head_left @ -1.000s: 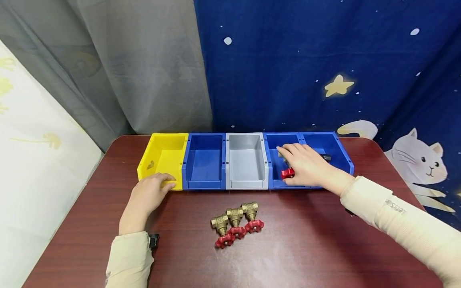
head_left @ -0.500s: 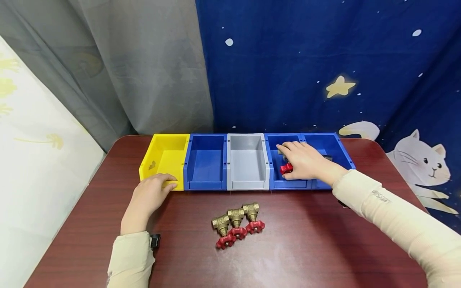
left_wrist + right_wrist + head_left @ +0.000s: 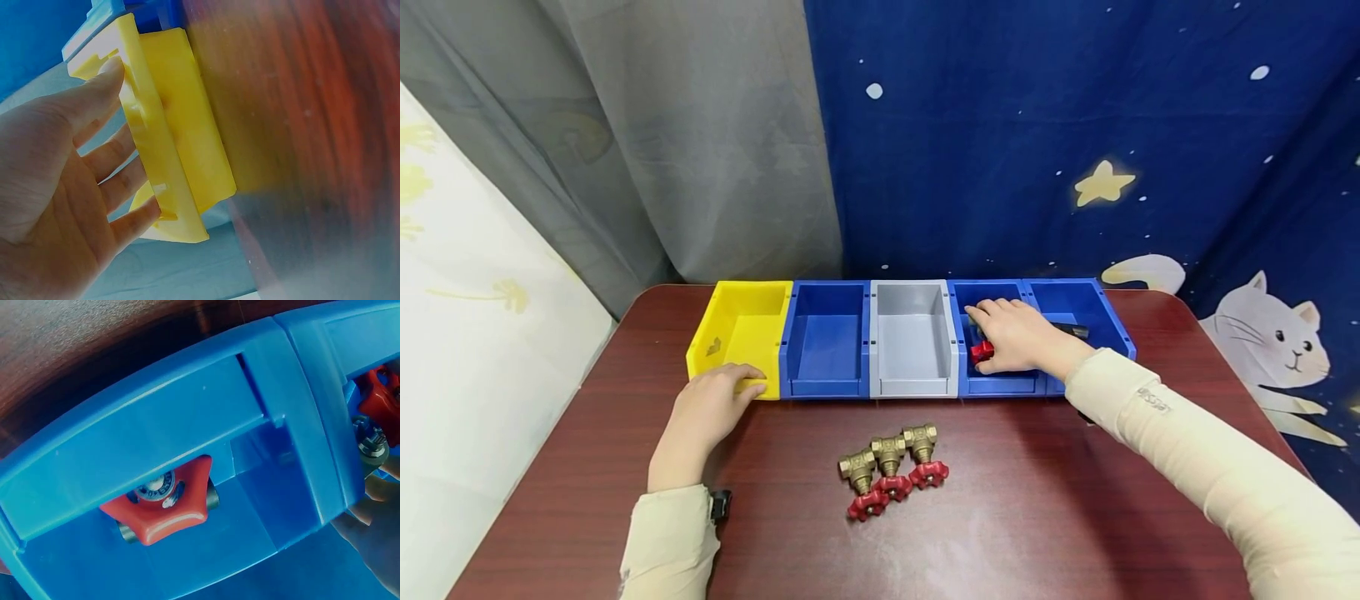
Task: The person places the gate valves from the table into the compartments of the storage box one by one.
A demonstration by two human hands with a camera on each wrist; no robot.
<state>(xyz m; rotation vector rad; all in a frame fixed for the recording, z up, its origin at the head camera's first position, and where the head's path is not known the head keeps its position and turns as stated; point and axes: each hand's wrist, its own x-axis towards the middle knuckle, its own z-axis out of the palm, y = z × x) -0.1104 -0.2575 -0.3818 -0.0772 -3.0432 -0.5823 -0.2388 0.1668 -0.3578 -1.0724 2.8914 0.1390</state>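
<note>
the right hand (image 3: 1018, 337) and red-wheeled valve (image 3: 982, 352) sit slightly further left than before in the second-from-right blue bin (image 3: 1002, 384) — fingers curled round the valve, its wheel end pointing frontward. left wrist: the left hand (image 3: 69, 181) grips the yellow bin (image 3: 194, 119) by its front rim. right wrist: the valve's long axis is unclear — body partly hidden.

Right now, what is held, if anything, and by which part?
Left hand grips the yellow bin by its front lip. Right hand seems to hold a red-handled valve; the gripped part is hidden.
</note>
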